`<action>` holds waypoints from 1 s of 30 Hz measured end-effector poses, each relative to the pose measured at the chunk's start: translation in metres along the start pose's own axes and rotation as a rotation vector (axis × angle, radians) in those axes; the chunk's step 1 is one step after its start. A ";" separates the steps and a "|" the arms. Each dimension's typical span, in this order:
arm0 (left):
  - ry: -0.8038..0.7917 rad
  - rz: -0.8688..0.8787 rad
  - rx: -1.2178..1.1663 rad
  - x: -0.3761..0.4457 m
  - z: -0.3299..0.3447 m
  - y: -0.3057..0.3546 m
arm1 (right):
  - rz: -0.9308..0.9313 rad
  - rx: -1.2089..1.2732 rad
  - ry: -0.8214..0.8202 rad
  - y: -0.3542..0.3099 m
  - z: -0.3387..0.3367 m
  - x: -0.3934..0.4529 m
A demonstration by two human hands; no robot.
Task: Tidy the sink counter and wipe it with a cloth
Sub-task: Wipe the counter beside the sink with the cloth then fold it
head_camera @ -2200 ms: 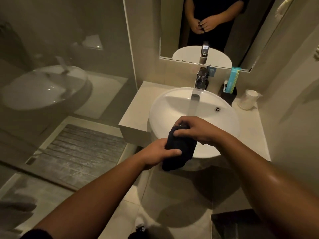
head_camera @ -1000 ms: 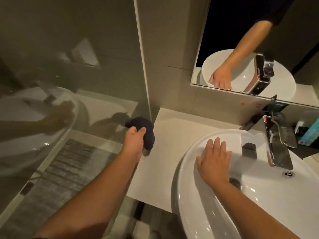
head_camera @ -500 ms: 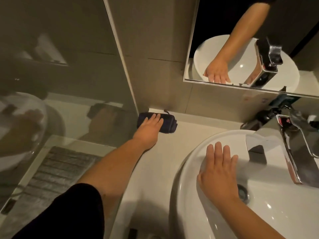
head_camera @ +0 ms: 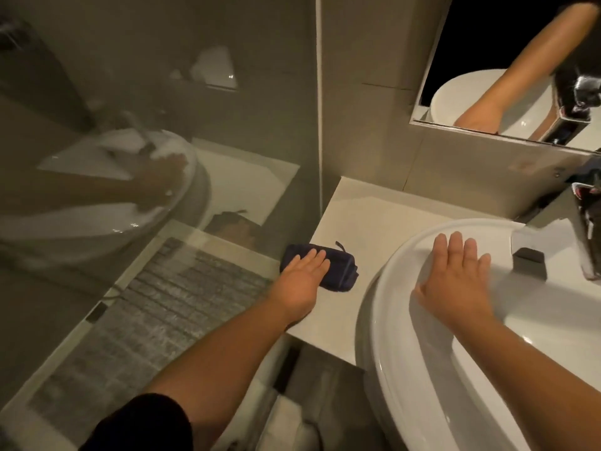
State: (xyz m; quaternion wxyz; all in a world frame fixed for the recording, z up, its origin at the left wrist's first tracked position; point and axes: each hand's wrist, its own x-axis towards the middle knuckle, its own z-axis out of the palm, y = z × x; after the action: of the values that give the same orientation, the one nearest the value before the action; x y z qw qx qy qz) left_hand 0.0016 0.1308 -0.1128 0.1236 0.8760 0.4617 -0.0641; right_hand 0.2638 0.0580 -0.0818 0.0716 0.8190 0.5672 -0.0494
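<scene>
A folded dark blue cloth (head_camera: 338,271) lies on the pale counter (head_camera: 364,219), near its left edge and left of the basin. My left hand (head_camera: 300,281) presses flat on the cloth's left half, fingers together and stretched out. My right hand (head_camera: 455,278) rests palm down, fingers spread, on the rim of the white round basin (head_camera: 383,336). It holds nothing.
A chrome tap (head_camera: 582,236) stands at the right edge behind the basin. A mirror (head_camera: 507,60) hangs above on the tiled wall. A glass shower panel (head_camera: 162,157) borders the counter's left side. Behind the glass lies a grey floor mat (head_camera: 156,307).
My left hand has drawn the cloth from the counter's back corner toward the front along the left edge. My right hand has stayed on the basin rim.
</scene>
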 end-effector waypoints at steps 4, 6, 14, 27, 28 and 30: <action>0.055 -0.093 -0.023 -0.076 0.021 0.016 | -0.036 0.016 -0.072 0.009 -0.010 -0.002; 0.069 -0.115 -0.030 -0.104 0.026 0.025 | -0.052 0.005 -0.105 0.012 -0.016 -0.002; 0.247 -0.300 -0.358 -0.136 0.027 0.060 | -0.050 -0.047 -0.159 0.010 -0.023 -0.004; 0.174 -0.817 -2.389 -0.150 0.017 0.095 | -0.034 -0.037 -0.235 0.004 -0.033 -0.002; 0.182 -0.793 -2.410 -0.149 0.013 0.093 | -0.039 -0.028 -0.246 0.005 -0.034 -0.001; 0.200 -0.756 -2.432 -0.140 0.003 0.087 | -0.049 -0.011 -0.274 0.007 -0.036 0.001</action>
State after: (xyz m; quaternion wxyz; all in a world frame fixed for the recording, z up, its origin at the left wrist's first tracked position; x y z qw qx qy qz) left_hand -0.0057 -0.0280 -0.0708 0.7813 0.0149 0.4494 0.4328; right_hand 0.2708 0.0628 -0.0458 0.1516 0.7901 0.5721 -0.1597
